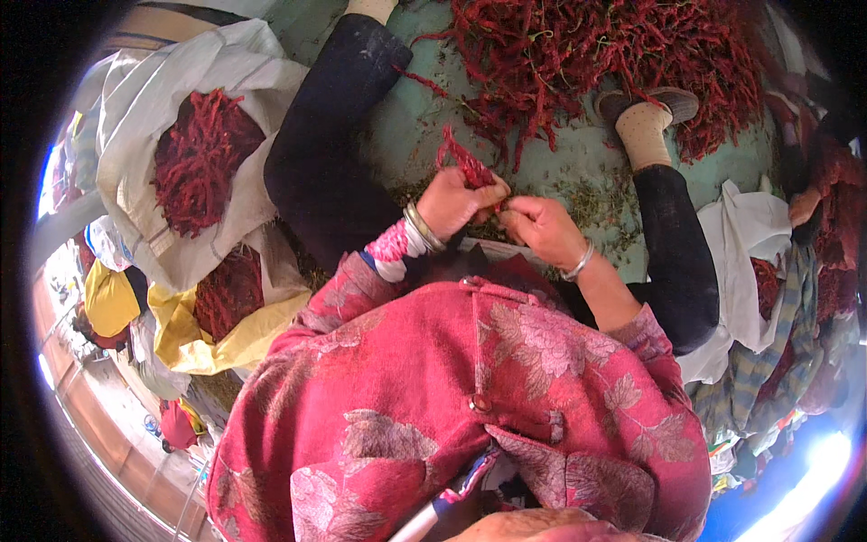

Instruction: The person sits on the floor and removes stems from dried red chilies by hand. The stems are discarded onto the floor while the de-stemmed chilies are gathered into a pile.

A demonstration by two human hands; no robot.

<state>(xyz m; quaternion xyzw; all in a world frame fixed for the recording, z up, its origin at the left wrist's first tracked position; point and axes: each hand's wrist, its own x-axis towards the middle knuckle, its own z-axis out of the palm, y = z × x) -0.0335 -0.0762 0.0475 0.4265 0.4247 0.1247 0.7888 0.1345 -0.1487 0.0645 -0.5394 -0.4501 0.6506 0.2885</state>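
My left hand, with bangles at its wrist, grips a small bunch of dried red chillies. The tips of the bunch stick up past the thumb. My right hand wears a silver-coloured bangle and pinches the lower end of the same bunch, close against the left fingertips. What lies between the fingertips is mostly hidden. Beyond my hands a large heap of dried red chillies spreads over the green floor sheet. A few stray chillies lie at its near edge.
Left of my legs stands a white woven sack holding chillies, with a yellow sack below it. To the right are a white sack and another person's hand. Stem debris litters the sheet between my legs.
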